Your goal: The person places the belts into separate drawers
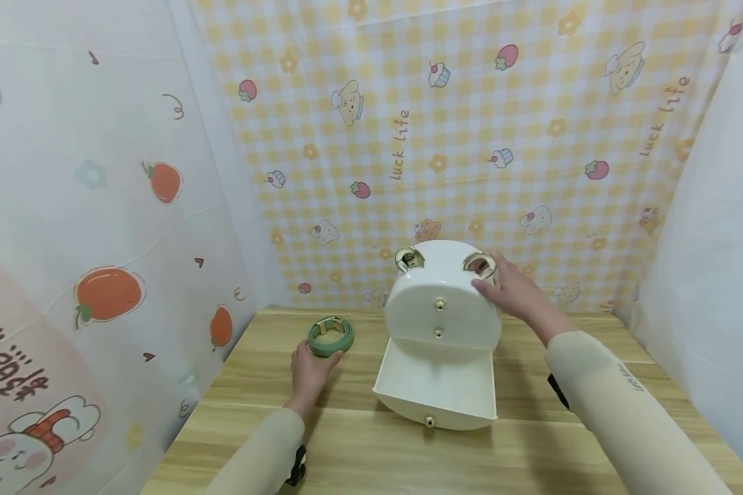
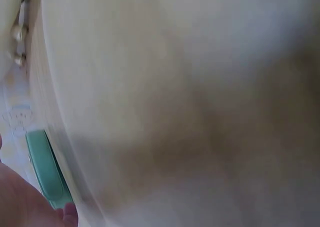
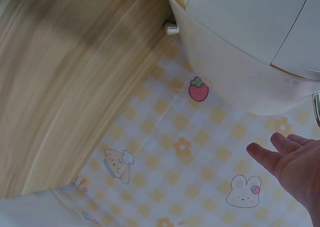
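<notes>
A coiled green belt (image 1: 331,346) with a gold buckle lies at the left of the table, its band also in the left wrist view (image 2: 46,167). My left hand (image 1: 309,375) is at its near side, thumb to the right and fingers to the left, fingertips right at the band. My right hand (image 1: 512,289) is at the upper right of a white storage box (image 1: 444,313) with gold ring ears. Its thumb reaches over the front beside the right ear (image 1: 479,265). In the right wrist view, the fingers extend behind the box. The bottom drawer (image 1: 436,375) is pulled out toward me.
The box stands on a wooden table (image 1: 359,447), with gold knobs on its drawer fronts. A yellow checked cloth (image 1: 433,151) hangs behind, and white printed cloth (image 1: 99,206) covers the left side. Another white cloth (image 1: 706,240) hangs at the right.
</notes>
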Demonstrator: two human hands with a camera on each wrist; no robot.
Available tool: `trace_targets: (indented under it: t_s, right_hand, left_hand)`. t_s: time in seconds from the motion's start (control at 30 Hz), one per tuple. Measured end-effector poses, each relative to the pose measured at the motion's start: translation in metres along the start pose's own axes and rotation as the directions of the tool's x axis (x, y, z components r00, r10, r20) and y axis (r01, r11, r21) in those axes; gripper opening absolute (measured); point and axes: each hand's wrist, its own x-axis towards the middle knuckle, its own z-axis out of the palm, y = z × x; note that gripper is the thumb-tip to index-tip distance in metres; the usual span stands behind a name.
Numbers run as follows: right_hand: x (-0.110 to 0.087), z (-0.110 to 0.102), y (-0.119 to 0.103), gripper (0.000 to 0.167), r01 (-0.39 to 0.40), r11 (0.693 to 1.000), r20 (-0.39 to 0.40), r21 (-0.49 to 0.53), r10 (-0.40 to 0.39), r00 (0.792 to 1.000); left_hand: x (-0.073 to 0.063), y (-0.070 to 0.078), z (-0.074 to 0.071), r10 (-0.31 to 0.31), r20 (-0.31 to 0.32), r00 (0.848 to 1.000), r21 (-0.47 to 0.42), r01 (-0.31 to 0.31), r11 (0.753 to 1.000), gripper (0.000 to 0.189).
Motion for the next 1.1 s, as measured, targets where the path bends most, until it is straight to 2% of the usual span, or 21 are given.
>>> trace_targets:
  t_s: [0.3, 0.53, 0.7, 0.83, 1.1]
  right_hand:
    - [0.001, 0.000, 0.006, 0.069, 0.026, 0.999, -0.002, 0.045, -0.026, 1.000]
    - [0.001, 0.002, 0.004, 0.073, 0.012, 0.999, 0.003, 0.036, -0.012, 1.000]
    - [-0.001, 0.004, 0.006, 0.074, 0.001, 1.000, -0.004, 0.021, -0.001, 1.000]
    - [-0.001, 0.004, 0.007, 0.074, 0.007, 1.000, -0.008, 0.028, -0.007, 1.000]
    - [0.001, 0.005, 0.009, 0.071, 0.036, 0.998, -0.015, 0.049, -0.035, 0.999]
  left_hand:
    - [0.025, -0.004, 0.002, -0.025, 0.091, 0.996, 0.030, 0.022, 0.999, 0.113]
    - [0.037, -0.015, -0.004, -0.024, 0.174, 0.984, 0.063, 0.014, 0.998, 0.116]
    - [0.042, -0.018, -0.007, -0.022, 0.215, 0.976, 0.057, 0.010, 0.998, 0.115]
    - [0.045, -0.016, -0.008, -0.021, 0.234, 0.972, 0.072, 0.004, 0.997, 0.113]
    - [0.053, -0.013, -0.003, -0.022, 0.245, 0.969, 0.165, -0.019, 0.986, 0.117]
